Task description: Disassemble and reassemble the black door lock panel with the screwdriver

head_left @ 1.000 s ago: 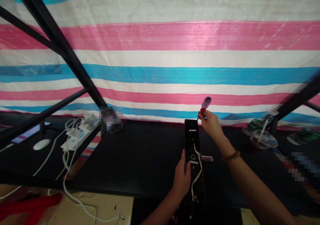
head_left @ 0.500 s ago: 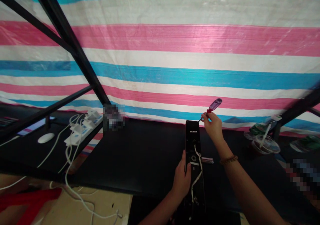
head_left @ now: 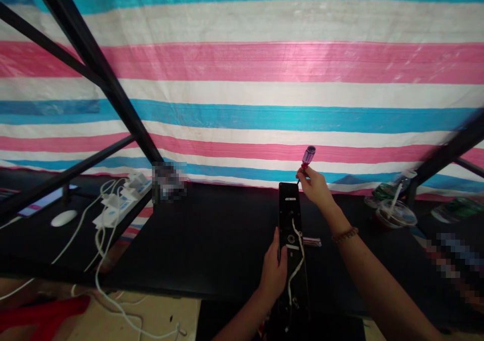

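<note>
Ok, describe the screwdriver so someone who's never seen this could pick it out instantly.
Behind the black table hangs a pink, white and blue striped tarp. Above the table's middle, a right hand raises a screwdriver at the top of a tall black panel. Its purple handle and red collar set it apart from the panel's white cable.

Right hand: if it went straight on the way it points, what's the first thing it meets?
Likely the top edge of the black lock panel. The purple-handled screwdriver in the right hand angles its tip down-left at that edge. Depth is unclear, so the tip may already be touching it.
</note>
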### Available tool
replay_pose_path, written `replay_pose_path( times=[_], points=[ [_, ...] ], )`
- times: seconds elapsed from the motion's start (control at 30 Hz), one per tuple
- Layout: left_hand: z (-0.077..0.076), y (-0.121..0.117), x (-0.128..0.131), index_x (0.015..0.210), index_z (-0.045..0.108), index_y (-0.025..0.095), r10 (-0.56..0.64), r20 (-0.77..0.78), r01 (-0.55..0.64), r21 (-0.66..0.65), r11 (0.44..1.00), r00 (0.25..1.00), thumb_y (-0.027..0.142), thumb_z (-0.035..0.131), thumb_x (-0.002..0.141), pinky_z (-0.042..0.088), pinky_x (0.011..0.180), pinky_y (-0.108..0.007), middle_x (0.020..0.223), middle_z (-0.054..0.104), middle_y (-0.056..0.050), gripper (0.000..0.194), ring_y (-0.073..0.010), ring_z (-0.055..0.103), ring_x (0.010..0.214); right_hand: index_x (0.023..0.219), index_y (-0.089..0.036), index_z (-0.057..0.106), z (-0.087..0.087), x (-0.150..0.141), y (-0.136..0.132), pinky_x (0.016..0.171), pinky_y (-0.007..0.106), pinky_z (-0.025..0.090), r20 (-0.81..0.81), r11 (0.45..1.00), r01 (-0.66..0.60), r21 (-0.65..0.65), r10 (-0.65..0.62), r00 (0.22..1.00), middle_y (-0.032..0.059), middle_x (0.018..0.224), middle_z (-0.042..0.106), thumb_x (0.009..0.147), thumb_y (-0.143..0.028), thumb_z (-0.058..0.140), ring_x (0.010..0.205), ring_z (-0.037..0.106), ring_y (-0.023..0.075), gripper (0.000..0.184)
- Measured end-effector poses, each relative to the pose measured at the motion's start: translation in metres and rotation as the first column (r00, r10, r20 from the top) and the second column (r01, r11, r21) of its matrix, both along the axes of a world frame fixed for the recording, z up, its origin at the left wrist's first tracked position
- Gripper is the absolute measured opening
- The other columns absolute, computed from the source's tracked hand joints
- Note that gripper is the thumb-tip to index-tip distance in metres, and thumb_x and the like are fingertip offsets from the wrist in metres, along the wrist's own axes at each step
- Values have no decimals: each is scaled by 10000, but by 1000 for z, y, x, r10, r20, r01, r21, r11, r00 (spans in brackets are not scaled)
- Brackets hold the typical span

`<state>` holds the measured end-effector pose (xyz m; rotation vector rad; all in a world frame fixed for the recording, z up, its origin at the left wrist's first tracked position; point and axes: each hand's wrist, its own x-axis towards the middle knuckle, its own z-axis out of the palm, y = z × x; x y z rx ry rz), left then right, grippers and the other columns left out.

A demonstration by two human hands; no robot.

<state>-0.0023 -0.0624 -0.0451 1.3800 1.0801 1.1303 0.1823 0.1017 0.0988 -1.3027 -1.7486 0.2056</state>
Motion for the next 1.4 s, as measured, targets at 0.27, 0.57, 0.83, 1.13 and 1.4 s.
replay_pose_path(
  times=[0.27, 0.57, 0.83, 1.13, 1.4],
  points=[
    [1, 1, 0, 1576, 323, 192, 0, -8, 0, 15, 1000, 1000, 470, 427, 1026, 289, 1230, -394, 1609, 404, -91, 626, -247, 386, 1483, 840, -204, 699, -8, 6, 7, 686, 339, 576, -205, 996, 92, 16, -87, 975, 61, 801, 726, 877, -474, 646, 728, 693, 218, 278],
    [2, 1, -1, 1580, 308, 191, -9, -19, 10, 7, 1000, 1000, 462, 417, 1030, 278, 1234, -378, 1608, 406, -83, 623, -235, 380, 1486, 912, -209, 682, 2, 5, 2, 735, 336, 560, 38, 1000, 21, -23, -21, 999, 87, 880, 772, 939, -301, 494, 798, 739, 241, 210],
    [-1, 2, -2, 1582, 307, 192, -14, -10, 14, -10, 1000, 1000, 468, 423, 1026, 272, 1236, -384, 1598, 423, -91, 631, -232, 388, 1482, 931, -207, 671, -3, 18, 8, 732, 358, 613, -71, 999, 39, -19, -40, 997, 88, 904, 764, 869, -342, 585, 832, 748, 247, 172],
    [-4, 3, -1, 1563, 359, 194, 18, -14, -18, -30, 999, 1000, 489, 453, 1010, 260, 1241, -381, 1608, 405, -83, 634, -243, 364, 1495, 1002, -222, 562, -9, 24, 8, 779, 373, 614, -133, 997, -43, -60, 35, 990, 82, 885, 758, 923, -323, 522, 857, 759, 230, 134],
    [0, 1, -1, 1562, 358, 203, 26, -22, -27, -36, 999, 999, 482, 458, 1011, 268, 1241, -412, 1599, 418, -88, 626, -255, 381, 1485, 883, -219, 634, -8, 21, 7, 723, 339, 595, -37, 997, -37, -71, 34, 999, 75, 875, 722, 954, -385, 511, 781, 701, 213, 219]
  ],
)
